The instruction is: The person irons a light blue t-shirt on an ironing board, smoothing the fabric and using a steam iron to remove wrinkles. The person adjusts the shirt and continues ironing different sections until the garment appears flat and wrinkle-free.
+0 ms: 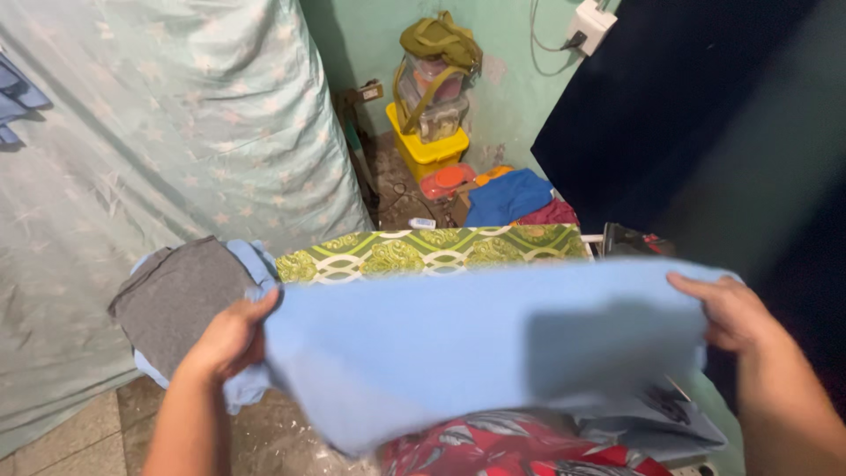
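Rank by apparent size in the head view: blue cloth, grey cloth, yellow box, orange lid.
1. blue cloth, held up close to the camera, so it looks inflated
2. grey cloth
3. yellow box
4. orange lid

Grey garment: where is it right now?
In the head view the grey garment lies at the left, draped over light blue cloth beside the green patterned board, just above the left hand gripping the light blue towel.
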